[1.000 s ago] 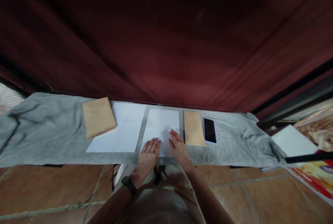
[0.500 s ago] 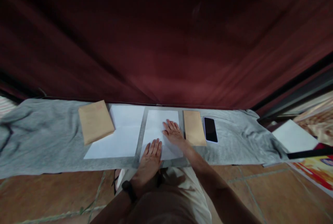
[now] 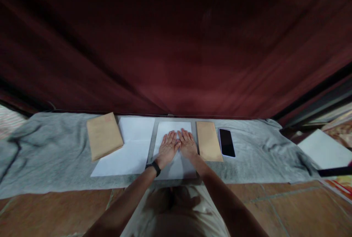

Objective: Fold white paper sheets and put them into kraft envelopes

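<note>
The left hand (image 3: 167, 148) and the right hand (image 3: 187, 145) are lying side by side, palms down, on a white sheet of paper (image 3: 176, 171), which is resting flat at the clock's centre on a grey cloth (image 3: 60, 152). Both hands are pinching nothing; their fingers are extending straight and slightly spread toward twelve o'clock, the thumbs meeting or nearly so (a black wristwatch (image 3: 154, 168) is circling the left wrist). At three o'clock a narrow brown envelope (image 3: 209, 141) is lying just beside the sheet, with a smartphone (image 3: 227, 142) sitting beyond it, its screen showing dark. At nine o'clock a wide brown envelope (image 3: 103, 136) is partly covering a larger white sheet (image 3: 132, 154)
</note>
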### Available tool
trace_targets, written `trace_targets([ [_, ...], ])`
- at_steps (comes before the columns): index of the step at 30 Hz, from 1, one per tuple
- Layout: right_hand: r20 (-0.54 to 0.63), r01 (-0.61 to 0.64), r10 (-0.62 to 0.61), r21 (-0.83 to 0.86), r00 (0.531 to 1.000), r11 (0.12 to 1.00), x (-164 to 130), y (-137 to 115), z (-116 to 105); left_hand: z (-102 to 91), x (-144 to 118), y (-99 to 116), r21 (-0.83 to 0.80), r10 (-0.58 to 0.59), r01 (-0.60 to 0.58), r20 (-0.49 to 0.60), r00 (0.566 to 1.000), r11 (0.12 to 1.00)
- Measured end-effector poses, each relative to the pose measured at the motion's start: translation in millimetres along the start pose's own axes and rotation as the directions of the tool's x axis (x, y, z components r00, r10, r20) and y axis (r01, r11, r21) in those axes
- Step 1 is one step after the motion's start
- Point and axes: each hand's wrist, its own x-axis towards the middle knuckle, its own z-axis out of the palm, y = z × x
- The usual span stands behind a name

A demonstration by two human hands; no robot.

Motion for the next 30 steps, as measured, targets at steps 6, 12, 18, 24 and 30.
trace_targets([
  [6, -0.045, -0.029, 0.030, 0.039, 0.999, 0.999, 1, -3, 0, 3.9, 23, -23, 0.060, -0.052, 0.053, -0.010, 0.999, 0.997],
  [12, -0.056, -0.036, 0.039, 0.060, 0.998, 0.998, -2, -3, -1, 2.5, 44, -47, 0.090, -0.193, 0.194, -0.026, 0.981, 0.977],
  [18, -0.025, -0.135, 0.138, 0.086, 0.990, 0.987, 19, -14, 3, 8.0, 45, -52, 0.094, -0.198, 0.201, -0.042, 0.979, 0.975],
  [24, 0.053, -0.108, 0.103, 0.093, 0.993, 0.990, 58, -35, 14, 2.5, 45, -51, 0.150, -0.207, 0.199, 0.041, 0.977, 0.968],
  [30, -0.016, -0.195, 0.195, 0.011, 0.981, 0.981, 69, -17, 15, -0.3, 47, -47, 0.164, -0.244, 0.234, 0.045, 0.969, 0.958],
])
